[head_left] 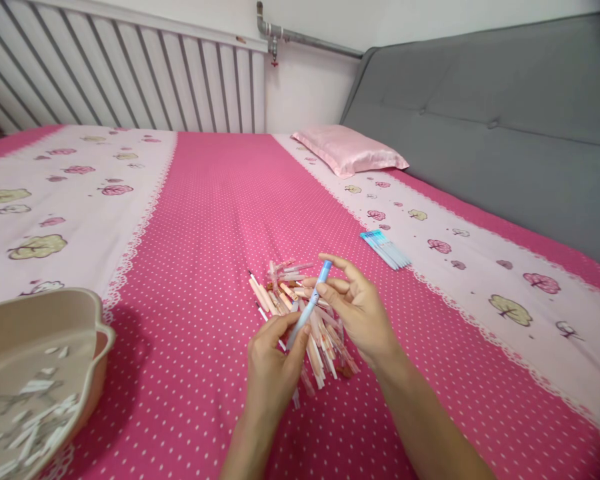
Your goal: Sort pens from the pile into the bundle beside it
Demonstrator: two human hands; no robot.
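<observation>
A light blue pen (309,309) with a darker blue cap slants up between both hands, above the bed. My left hand (274,355) pinches its lower end between thumb and fingers. Near the capped upper end, my right hand (359,312) grips the pen with its thumb and fingers, the index finger stretched out over the tip. Under and around the hands lies a loose pile of pens and pen parts (324,347), mostly pink, peach, white and clear. The hands hide part of this pile.
A row of blue pens (386,249) lies flat to the right. At the lower left stands a beige basin (93,307) holding several small white pieces. A pink pillow (350,148) rests near the grey headboard (480,100). Behind the pink bedspread (220,200) is a white radiator (130,73).
</observation>
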